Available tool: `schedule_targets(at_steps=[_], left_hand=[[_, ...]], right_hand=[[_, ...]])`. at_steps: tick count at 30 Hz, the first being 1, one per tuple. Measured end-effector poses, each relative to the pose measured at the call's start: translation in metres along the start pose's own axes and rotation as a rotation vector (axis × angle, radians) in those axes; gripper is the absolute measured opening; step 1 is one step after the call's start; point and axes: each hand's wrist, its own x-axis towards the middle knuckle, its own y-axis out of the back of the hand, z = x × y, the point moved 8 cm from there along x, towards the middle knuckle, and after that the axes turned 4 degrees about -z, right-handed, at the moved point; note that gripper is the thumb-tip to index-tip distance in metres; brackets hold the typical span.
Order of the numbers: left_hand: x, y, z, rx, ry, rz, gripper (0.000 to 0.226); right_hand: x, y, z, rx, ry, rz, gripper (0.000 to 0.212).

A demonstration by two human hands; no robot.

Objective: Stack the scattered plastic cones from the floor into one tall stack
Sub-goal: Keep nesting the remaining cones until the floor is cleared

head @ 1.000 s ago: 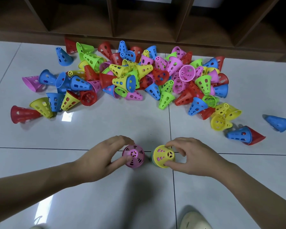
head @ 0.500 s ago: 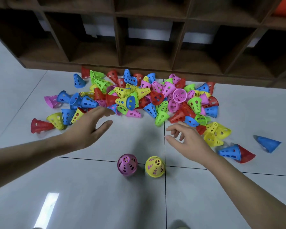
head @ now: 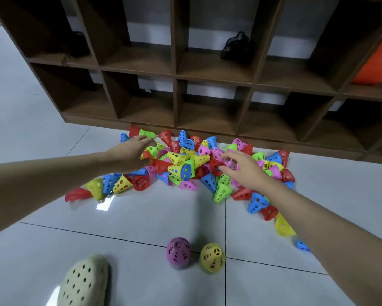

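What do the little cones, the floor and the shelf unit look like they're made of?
Cones: probably moulded plastic, with bright solid colours and punched holes. Floor: glossy pale tile, with grout lines and a light reflection. Shelf unit: dark wood-look board, maybe laminate.

Under me is a pale tiled floor with dark grout lines. A heap of coloured cones lies on it against the wooden shelf. Nearer me a pink cone and a yellow cone stand upright, just beside each other, near my cream clog.
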Motion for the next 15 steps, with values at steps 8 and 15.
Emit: schedule_targets(at_steps=[8, 15], left_hand=[[0.071, -0.073, -0.06, -0.041, -0.08, -0.095, 0.066], [0.127, -0.147, -0.062, -0.207, -0.222, -0.154, 0.07]], right_hand=[[0.081, -0.063, 0.0, 0.062, -0.119, -0.07, 0.048], [0.11, -0.142, 0.018, 0.032, -0.198, -0.21, 0.075]])
